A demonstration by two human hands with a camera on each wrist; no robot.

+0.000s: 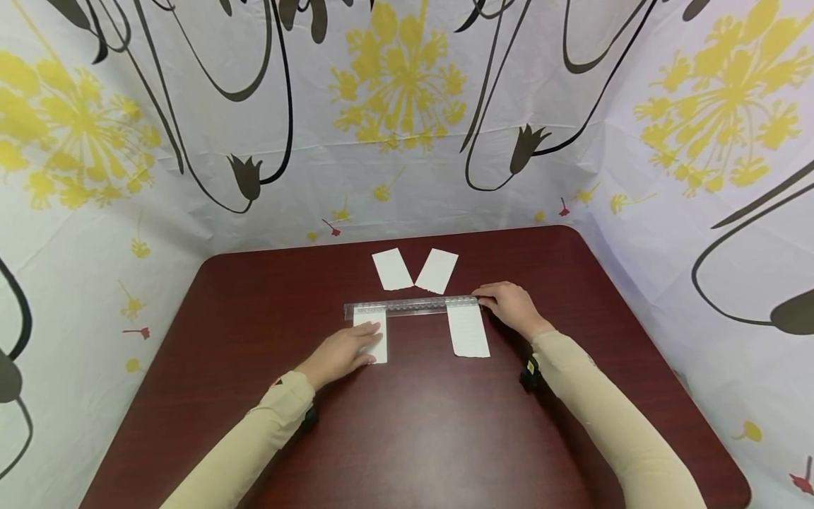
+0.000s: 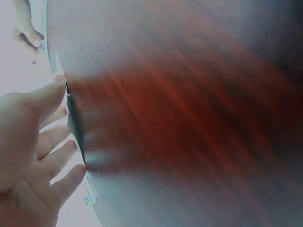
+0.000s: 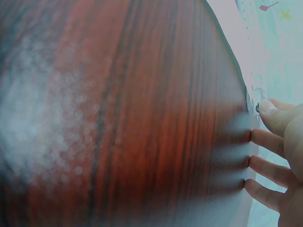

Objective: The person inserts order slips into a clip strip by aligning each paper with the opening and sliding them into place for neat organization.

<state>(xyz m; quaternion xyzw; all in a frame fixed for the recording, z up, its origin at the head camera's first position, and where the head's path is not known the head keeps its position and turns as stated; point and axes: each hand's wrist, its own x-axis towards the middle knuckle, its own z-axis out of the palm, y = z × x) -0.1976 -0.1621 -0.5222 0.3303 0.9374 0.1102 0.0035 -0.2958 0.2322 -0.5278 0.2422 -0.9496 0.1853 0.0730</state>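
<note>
A clear ruler [image 1: 416, 306] lies across the upper ends of two white paper pieces on the table. My left hand [image 1: 340, 353] rests with extended fingers on the left paper piece [image 1: 379, 353], just below the ruler. In the left wrist view the fingers [image 2: 56, 158] are spread along the paper's edge. At the ruler's right end, my right hand [image 1: 514, 307] pinches it between thumb and forefinger. The right wrist view shows the thumb [image 3: 269, 109] on the ruler's end, the other fingers touching the tabletop. The right paper piece [image 1: 468, 332] lies partly beneath the ruler.
Beyond the ruler, two more white paper pieces, one on the left [image 1: 392, 270] and one on the right [image 1: 437, 271], lie angled with their near corners almost meeting. The dark red-brown table [image 1: 420, 424] has rounded corners. Patterned white cloth [image 1: 407, 191] hangs around its back and sides.
</note>
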